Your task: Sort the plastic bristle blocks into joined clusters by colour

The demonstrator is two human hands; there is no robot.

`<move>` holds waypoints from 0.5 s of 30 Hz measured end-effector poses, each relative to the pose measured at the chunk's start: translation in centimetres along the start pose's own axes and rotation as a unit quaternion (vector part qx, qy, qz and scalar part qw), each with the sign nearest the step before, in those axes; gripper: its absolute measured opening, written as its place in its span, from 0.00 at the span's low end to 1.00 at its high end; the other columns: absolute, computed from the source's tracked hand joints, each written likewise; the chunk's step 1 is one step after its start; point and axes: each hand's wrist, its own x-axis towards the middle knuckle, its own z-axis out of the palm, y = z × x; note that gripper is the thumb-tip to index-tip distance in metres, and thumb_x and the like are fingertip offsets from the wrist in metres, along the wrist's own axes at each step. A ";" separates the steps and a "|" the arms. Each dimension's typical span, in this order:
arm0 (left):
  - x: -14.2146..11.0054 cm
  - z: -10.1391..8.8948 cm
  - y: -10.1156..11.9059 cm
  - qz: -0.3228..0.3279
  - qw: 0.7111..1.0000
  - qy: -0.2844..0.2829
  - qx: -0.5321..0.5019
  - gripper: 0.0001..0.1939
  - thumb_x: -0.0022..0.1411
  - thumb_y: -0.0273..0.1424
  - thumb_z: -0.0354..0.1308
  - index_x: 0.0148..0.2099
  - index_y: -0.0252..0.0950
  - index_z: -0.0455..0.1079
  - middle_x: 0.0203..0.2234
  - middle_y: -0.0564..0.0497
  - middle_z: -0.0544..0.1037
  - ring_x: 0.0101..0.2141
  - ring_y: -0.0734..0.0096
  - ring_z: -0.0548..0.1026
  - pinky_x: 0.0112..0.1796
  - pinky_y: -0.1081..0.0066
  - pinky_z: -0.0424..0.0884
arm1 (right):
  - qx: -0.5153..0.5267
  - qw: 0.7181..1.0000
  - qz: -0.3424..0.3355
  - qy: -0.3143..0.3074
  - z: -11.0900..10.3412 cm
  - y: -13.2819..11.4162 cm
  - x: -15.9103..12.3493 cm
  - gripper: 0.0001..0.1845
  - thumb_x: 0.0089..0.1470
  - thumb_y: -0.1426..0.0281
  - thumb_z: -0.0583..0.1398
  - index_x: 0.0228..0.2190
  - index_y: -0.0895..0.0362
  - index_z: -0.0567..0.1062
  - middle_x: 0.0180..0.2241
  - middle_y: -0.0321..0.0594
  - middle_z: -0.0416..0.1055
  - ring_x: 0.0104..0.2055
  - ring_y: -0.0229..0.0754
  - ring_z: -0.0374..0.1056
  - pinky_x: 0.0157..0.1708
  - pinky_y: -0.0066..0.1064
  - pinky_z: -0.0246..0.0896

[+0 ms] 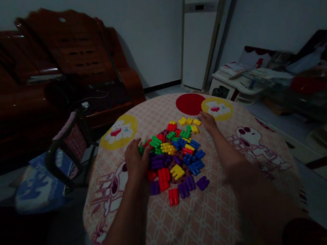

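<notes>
So, a pile of plastic blocks [169, 149] is heaped mid-counter [193, 226], on a patterned cloth. At the pile's 9 o'clock, the left hand [135, 157] is placed right beside some green blocks [155, 142], grip spread, thumb and fingers apart. Around 2 o'clock the right hand [208, 123] is held near a few yellow blocks [189, 121]; whether anything's pinched in that grip can't be told, tbh. Blue blocks [196, 168] are bunched at 3–4 o'clock, purple blocks [183, 190] are strewn around 6.
</notes>
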 end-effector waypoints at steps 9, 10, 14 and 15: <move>0.5 1.3 -0.7 -0.008 0.999 -0.036 -0.025 0.28 0.66 0.44 0.52 0.61 0.33 0.69 0.57 0.35 0.76 0.59 0.48 0.72 0.62 0.48 0.64 | 0.186 0.957 -0.014 -0.221 6.3 -6.1 -7.2 0.23 0.53 0.50 0.64 0.41 0.55 0.83 0.35 0.37 0.82 0.48 0.48 0.74 0.52 0.40 0.68; 0.5 1.2 -0.6 -0.014 0.999 -0.035 -0.028 0.28 0.66 0.44 0.52 0.61 0.32 0.70 0.57 0.35 0.76 0.59 0.48 0.72 0.62 0.48 0.63 | 0.211 0.952 -0.007 -0.221 6.2 -6.4 -7.8 0.25 0.53 0.49 0.63 0.42 0.55 0.83 0.36 0.37 0.82 0.49 0.48 0.75 0.52 0.40 0.69; 0.5 0.8 -0.3 -0.041 0.997 -0.029 -0.051 0.29 0.67 0.45 0.49 0.61 0.32 0.70 0.58 0.36 0.76 0.59 0.50 0.72 0.63 0.49 0.63 | 0.256 0.960 0.028 -0.109 4.0 -5.6 -9.5 0.29 0.53 0.45 0.61 0.40 0.56 0.82 0.41 0.43 0.82 0.51 0.49 0.74 0.53 0.41 0.69; 0.5 0.6 -0.2 -0.046 0.997 -0.026 -0.057 0.29 0.67 0.45 0.48 0.61 0.33 0.70 0.58 0.37 0.76 0.59 0.50 0.72 0.63 0.50 0.63 | 0.246 0.966 0.040 -0.065 3.2 -5.1 -10.0 0.29 0.52 0.45 0.60 0.39 0.56 0.82 0.43 0.44 0.81 0.51 0.50 0.74 0.54 0.42 0.69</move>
